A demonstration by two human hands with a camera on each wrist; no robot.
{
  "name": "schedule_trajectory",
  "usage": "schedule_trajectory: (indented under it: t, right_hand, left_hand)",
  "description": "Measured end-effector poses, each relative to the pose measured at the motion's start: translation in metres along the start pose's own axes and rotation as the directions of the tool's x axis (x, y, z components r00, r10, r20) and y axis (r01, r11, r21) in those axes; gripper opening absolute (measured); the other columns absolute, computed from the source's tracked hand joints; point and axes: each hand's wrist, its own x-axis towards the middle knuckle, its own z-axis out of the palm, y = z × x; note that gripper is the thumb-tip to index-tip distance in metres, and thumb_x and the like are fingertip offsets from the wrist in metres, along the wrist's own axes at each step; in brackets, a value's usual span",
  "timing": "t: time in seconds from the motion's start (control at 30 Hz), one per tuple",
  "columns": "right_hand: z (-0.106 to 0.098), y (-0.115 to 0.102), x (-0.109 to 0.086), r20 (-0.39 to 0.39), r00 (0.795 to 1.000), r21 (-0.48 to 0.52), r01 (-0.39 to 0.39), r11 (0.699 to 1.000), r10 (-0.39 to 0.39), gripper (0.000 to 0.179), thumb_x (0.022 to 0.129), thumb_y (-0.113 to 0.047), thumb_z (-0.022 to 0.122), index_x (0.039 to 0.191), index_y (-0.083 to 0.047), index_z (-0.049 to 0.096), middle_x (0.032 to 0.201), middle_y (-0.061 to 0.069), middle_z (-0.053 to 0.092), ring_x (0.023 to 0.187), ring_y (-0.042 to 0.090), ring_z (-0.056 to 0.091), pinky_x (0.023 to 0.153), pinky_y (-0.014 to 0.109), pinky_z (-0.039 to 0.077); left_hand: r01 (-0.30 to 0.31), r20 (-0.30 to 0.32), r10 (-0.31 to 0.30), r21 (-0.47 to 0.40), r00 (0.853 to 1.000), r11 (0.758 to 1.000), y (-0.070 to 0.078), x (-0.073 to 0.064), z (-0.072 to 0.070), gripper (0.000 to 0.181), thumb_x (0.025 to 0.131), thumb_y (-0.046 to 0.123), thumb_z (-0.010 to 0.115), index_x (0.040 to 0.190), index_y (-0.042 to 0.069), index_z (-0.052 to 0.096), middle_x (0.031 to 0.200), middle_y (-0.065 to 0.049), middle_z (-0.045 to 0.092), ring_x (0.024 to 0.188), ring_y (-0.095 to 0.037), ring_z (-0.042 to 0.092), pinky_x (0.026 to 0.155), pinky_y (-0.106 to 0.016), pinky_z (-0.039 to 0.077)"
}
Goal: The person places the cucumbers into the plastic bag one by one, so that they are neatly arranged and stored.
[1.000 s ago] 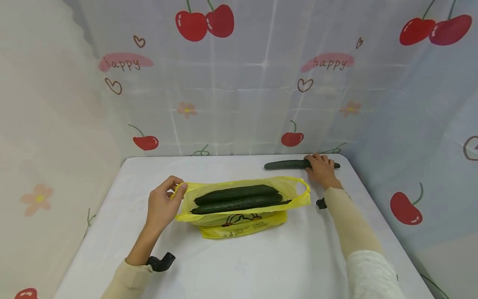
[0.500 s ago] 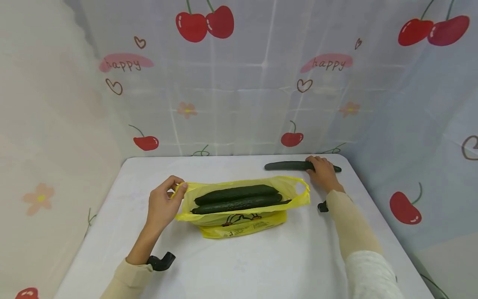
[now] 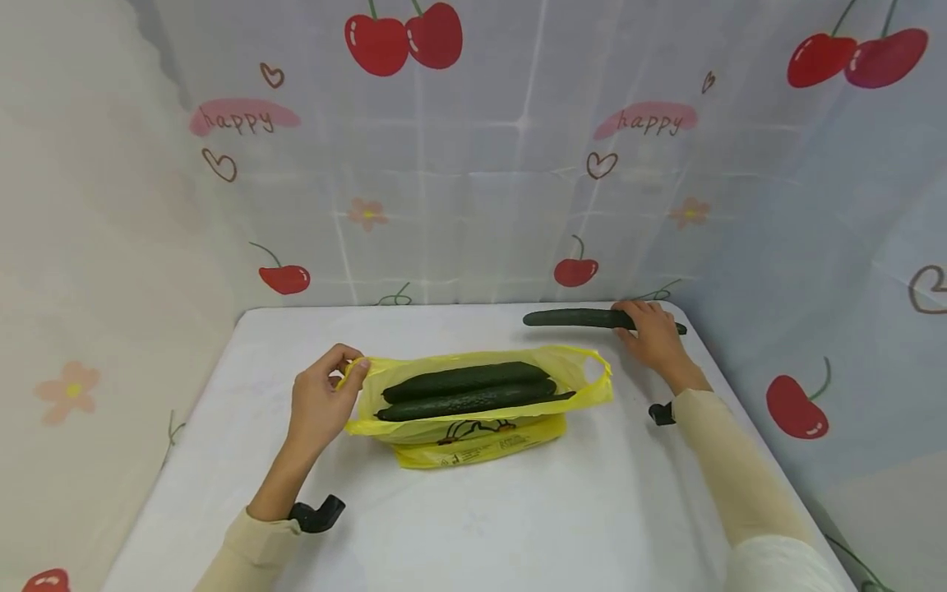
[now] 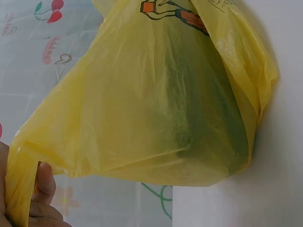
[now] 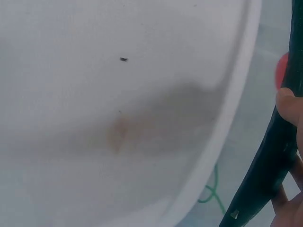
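Observation:
My left hand (image 3: 320,403) pinches the left handle of a yellow plastic bag (image 3: 481,455), holding its mouth wide. Inside lie dark green cucumbers: one at the back (image 3: 466,380), one in front (image 3: 469,402), and a dark tip of perhaps another by the right rim. In the left wrist view the bag (image 4: 128,109) hangs from my fingers, with a dark green shape showing through. At the far right, my right hand (image 3: 654,339) grips another cucumber (image 3: 570,317) near its right end. The right wrist view shows thumb and fingers wrapped round this cucumber (image 5: 270,156).
A white table (image 3: 473,526) lies under everything, its rounded far corner close to my right hand. Curtains printed with cherries (image 3: 473,181) stand along the back and both sides. Black wrist devices (image 3: 316,515) sit on both wrists.
The right hand has shifted slightly rightward along the cucumber, which has risen a little and now has a shadow beneath it. My left hand and the bag stay nearly in place.

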Motion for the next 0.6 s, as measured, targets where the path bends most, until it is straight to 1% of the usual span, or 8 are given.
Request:
schedule_trajectory:
  t: [0.13,0.2,0.3,0.4,0.6]
  right_hand:
    - [-0.014,-0.006,-0.011,-0.079,0.993,-0.037,0.088,0.995,-0.091,0.044,0.100,-0.018,0.077,0.141,-0.010,0.061,0.144,0.023,0.064,0.134,0.049,0.050,0.110,0.075,0.039]
    - [-0.021,-0.008,-0.018,-0.112,0.985,-0.052,0.126,0.991,-0.132,0.044,0.099,-0.017,0.079,0.139,-0.010,0.062,0.142,0.022,0.065,0.132,0.049,0.052,0.109,0.074,0.041]
    - [-0.029,-0.010,-0.026,-0.147,0.974,-0.058,0.165,0.984,-0.172,0.044,0.097,-0.017,0.080,0.137,-0.009,0.064,0.139,0.022,0.067,0.130,0.048,0.054,0.110,0.073,0.042]
    - [-0.037,-0.015,-0.031,-0.167,0.966,-0.050,0.190,0.981,-0.195,0.045,0.097,-0.018,0.081,0.137,-0.009,0.064,0.137,0.020,0.067,0.125,0.046,0.055,0.108,0.069,0.045]
    - [-0.054,-0.033,-0.036,-0.216,0.949,-0.056,0.223,0.973,-0.230,0.046,0.095,-0.019,0.083,0.137,-0.012,0.065,0.132,0.017,0.068,0.117,0.040,0.053,0.098,0.061,0.048]
  left_hand:
    - [-0.011,0.000,0.011,0.004,1.000,1.000,0.000,0.002,-0.001,0.010,0.106,0.025,0.071,0.101,0.017,0.074,0.077,-0.001,0.069,0.068,-0.010,0.063,0.068,-0.025,0.050]
    - [-0.015,0.006,0.015,0.007,1.000,1.000,0.001,0.002,-0.001,0.009,0.106,0.024,0.071,0.102,0.016,0.074,0.077,-0.001,0.069,0.069,-0.013,0.065,0.069,-0.026,0.051]
    - [-0.016,0.014,0.016,0.016,1.000,1.000,0.002,0.002,-0.001,0.009,0.106,0.024,0.071,0.102,0.016,0.074,0.078,-0.002,0.069,0.070,-0.017,0.066,0.069,-0.027,0.051]
    - [-0.018,0.018,0.018,0.021,1.000,1.000,0.003,0.002,-0.002,0.009,0.105,0.024,0.071,0.103,0.016,0.074,0.079,-0.002,0.069,0.071,-0.019,0.065,0.070,-0.027,0.051]
    - [-0.017,0.014,0.016,0.025,1.000,1.000,0.003,0.001,-0.003,0.010,0.106,0.025,0.070,0.103,0.016,0.074,0.079,-0.002,0.069,0.071,-0.016,0.066,0.073,-0.029,0.053]
